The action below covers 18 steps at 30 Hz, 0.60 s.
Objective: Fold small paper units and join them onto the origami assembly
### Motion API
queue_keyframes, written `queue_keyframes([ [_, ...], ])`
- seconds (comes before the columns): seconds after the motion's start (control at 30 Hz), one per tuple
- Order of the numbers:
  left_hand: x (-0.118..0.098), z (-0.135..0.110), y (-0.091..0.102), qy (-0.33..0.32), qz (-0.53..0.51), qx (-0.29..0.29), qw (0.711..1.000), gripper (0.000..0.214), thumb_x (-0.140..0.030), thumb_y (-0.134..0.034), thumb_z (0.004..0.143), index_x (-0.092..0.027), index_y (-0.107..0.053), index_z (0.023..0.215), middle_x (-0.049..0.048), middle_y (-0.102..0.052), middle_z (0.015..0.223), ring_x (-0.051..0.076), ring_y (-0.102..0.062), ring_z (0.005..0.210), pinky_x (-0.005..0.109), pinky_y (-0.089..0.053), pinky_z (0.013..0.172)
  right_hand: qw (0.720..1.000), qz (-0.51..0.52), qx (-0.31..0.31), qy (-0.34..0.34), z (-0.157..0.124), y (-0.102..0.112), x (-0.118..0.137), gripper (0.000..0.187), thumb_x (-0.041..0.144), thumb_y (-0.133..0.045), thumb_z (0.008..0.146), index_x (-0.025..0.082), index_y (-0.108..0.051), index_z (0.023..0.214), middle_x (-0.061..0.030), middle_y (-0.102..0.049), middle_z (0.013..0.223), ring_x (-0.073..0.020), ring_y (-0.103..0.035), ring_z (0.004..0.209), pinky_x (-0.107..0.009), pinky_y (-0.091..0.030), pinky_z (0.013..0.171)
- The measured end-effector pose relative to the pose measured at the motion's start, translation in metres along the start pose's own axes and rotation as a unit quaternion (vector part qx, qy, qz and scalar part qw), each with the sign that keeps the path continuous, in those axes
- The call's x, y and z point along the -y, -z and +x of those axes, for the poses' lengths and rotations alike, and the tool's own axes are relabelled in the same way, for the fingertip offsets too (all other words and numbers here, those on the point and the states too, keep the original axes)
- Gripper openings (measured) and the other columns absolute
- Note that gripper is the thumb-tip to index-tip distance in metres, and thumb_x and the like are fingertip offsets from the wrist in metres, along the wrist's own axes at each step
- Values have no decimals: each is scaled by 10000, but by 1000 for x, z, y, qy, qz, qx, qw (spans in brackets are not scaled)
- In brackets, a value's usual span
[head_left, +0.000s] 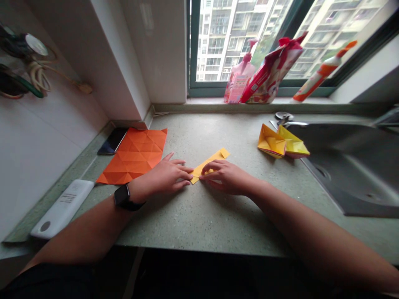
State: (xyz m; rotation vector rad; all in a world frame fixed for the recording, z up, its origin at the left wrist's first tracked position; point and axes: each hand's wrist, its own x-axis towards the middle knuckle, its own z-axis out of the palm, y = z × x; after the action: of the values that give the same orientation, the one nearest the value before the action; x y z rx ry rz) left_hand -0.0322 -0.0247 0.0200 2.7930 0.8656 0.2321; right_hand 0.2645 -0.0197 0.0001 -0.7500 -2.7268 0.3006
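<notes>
A folded yellow paper strip [209, 162] lies slantwise on the counter, its far right end showing a small folded corner. My left hand [165, 174], with a black watch at the wrist, rests flat with spread fingers, its fingertips on the near left end of the strip. From the other side my right hand [229, 176] bends its fingers over the strip and pinches its near edge; the thumb side is partly hidden. Beside my left hand lies a creased orange paper sheet [134, 153]. Two folded paper pieces, one orange-yellow [270, 141] and one yellow [291, 142], sit together near the sink.
A steel sink [336, 203] is set into the counter [199, 228] at the right. A phone [112, 141] and a white power bank [64, 209] lie at the left. A pink pump bottle [238, 81], a red bag [271, 72] and an orange-white bottle [318, 77] stand on the windowsill.
</notes>
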Motion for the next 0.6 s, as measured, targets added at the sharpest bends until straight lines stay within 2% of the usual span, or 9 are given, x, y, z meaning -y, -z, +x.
queue_keyframes([
  [0.2,3,-2,10,3,26,-6,1000,79,-334,-780,968,-360,-851,992,-11,-802,1282,301,-696,1245,657,-332,1245,1000,0,4,2,0,0,-1,252,248,-694,1025,339,-835,1213,-54,-785,1202,-207,-706,1086,-388,-578,997],
  [0.3,4,-1,13,13,41,-19,999,131,-368,-738,1006,-315,-855,978,18,-817,1207,279,-720,1158,602,-405,1203,1000,0,8,4,0,0,0,237,261,-691,1031,323,-833,1211,-58,-780,1209,-211,-705,1085,-393,-573,1004],
  [0.37,4,1,10,34,52,-45,997,196,-366,-693,1040,-264,-849,978,50,-820,1175,275,-727,1113,549,-480,1133,1000,-2,10,6,0,0,0,235,271,-693,1031,310,-830,1217,-65,-776,1218,-222,-702,1085,-410,-574,1003],
  [0.47,3,5,2,76,56,-89,992,185,-356,-705,1032,-217,-827,1030,88,-810,1172,287,-724,1107,479,-556,1010,1000,-9,11,4,-1,-1,0,262,271,-710,1016,309,-815,1254,-72,-769,1227,-233,-695,1100,-429,-571,1017],
  [0.6,-3,9,-11,105,54,-95,988,159,-355,-742,1010,-212,-811,1014,89,-800,1182,288,-722,1100,450,-576,954,1000,-26,15,8,-1,-4,5,380,261,-720,1005,308,-757,1381,-90,-757,1290,-245,-682,1166,-446,-555,1067],
])
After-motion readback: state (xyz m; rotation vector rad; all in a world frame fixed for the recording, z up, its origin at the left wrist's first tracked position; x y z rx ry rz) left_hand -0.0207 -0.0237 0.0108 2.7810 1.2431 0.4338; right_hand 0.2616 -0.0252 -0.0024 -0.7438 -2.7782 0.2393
